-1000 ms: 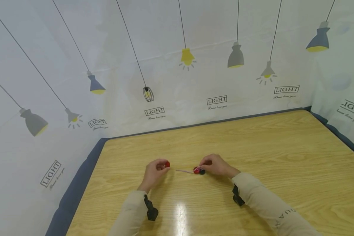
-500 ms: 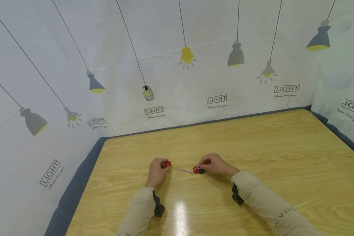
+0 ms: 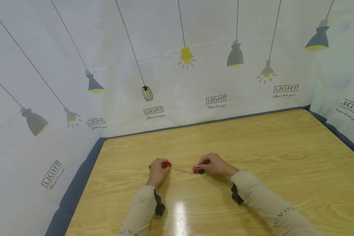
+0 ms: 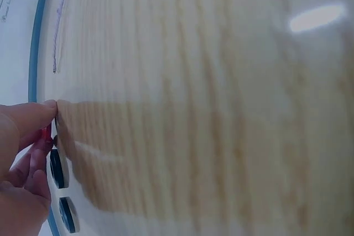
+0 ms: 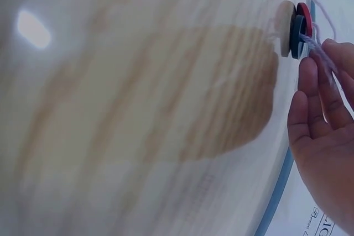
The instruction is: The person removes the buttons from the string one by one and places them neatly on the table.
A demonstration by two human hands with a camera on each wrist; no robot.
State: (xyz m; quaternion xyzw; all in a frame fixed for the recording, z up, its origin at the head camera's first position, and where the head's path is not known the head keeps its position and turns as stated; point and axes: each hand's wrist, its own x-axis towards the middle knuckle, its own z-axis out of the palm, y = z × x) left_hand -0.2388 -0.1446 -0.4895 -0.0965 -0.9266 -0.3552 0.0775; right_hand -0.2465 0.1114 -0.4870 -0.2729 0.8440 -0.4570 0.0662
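Note:
My left hand (image 3: 157,172) pinches a red button (image 3: 168,165) between thumb and fingers, just over the wooden table. Beside its fingers, two dark buttons (image 4: 57,168) show in the left wrist view. To the right, my right hand (image 3: 214,163) pinches a lilac string (image 5: 321,51) close to a strung red button (image 3: 196,169) and a dark button (image 3: 201,171), which overlap at the tabletop. The string's loose end (image 3: 181,170) points left into the gap between my hands. Fingers partly hide the held red button.
The wooden table (image 3: 253,144) stretches out around both hands. Behind it and at its sides hang pale sheets (image 3: 188,82) printed with lamps, over a dark blue border (image 3: 76,186). A bright reflection lies on the near tabletop.
My left hand and forearm have shifted a little right, and the red button has turned to show its face. A dark object now shows left of that hand. My right hand stays nearly still.

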